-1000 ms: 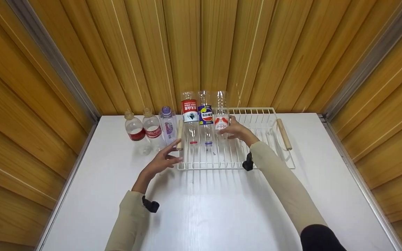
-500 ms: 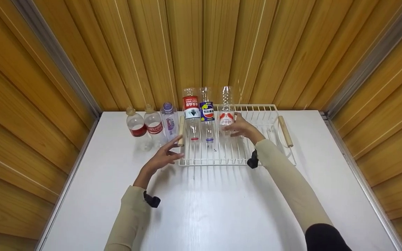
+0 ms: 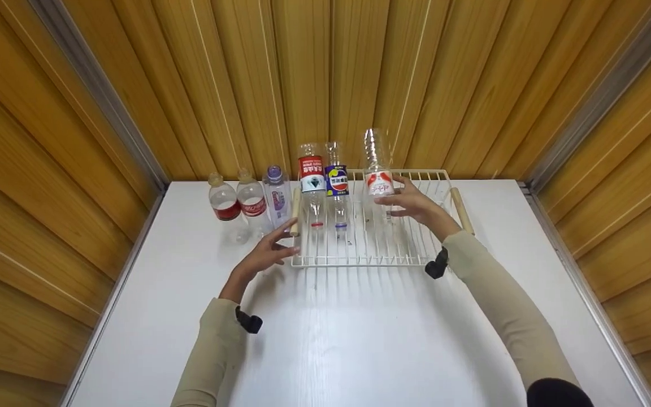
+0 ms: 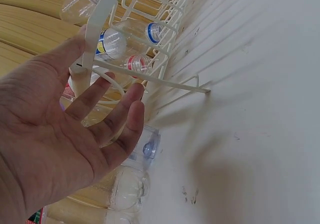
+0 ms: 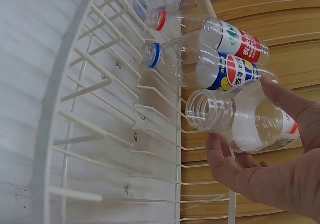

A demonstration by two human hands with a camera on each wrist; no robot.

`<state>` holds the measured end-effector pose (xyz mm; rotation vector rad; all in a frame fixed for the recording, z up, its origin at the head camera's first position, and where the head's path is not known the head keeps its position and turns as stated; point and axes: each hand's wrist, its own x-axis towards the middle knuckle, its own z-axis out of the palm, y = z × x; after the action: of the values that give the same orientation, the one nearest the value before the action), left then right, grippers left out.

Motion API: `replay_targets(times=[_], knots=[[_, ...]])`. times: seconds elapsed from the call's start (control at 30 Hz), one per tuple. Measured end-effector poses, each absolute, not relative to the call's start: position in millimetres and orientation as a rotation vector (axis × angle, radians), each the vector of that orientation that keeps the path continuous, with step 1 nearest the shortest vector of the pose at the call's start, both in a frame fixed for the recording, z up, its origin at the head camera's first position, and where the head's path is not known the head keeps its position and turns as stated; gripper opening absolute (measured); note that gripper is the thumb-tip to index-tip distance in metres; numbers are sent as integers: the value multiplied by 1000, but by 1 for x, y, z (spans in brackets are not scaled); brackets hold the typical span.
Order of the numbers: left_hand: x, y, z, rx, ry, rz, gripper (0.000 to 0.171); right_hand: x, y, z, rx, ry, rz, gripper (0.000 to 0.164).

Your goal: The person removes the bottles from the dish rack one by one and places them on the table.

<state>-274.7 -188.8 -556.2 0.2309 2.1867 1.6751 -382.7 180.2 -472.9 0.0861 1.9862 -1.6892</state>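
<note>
My right hand (image 3: 416,204) holds a clear plastic bottle (image 3: 379,183) with a red and white label, neck down, above the white wire dish rack (image 3: 368,262). In the right wrist view its uncapped mouth is apart from the wires, and thumb and fingers (image 5: 220,164) are on either side. Two more bottles stand neck down in the rack's left part: a red-labelled bottle (image 3: 312,175) and a blue-labelled bottle (image 3: 337,181). My left hand (image 3: 266,257), fingers loosely spread, is at the rack's left wooden handle (image 3: 295,212); fingertips reach it.
Left of the rack, two red-labelled bottles (image 3: 225,209) (image 3: 253,206) and a purple-tinted bottle (image 3: 276,195) stand upright on the white table (image 3: 325,339). A second wooden handle (image 3: 461,211) is on the rack's right side. Wood-panelled walls (image 3: 354,68) surround the table.
My right hand has carried the bottle rightward and up, away from the blue-labelled bottle, tilting it slightly. The left hand stays beside the handle. The camera view has shifted slightly.
</note>
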Motion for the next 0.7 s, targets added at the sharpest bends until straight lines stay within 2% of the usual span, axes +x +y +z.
replay_targets(times=[0.5,0.7], knots=[[-275,-186,-554,187,2159,1666,79,-334,225,-472,-75,1857,-1856,79],[-277,-185,-553,178,2157,1648,79,-323,232,-474,-120,1870,-1858,80]])
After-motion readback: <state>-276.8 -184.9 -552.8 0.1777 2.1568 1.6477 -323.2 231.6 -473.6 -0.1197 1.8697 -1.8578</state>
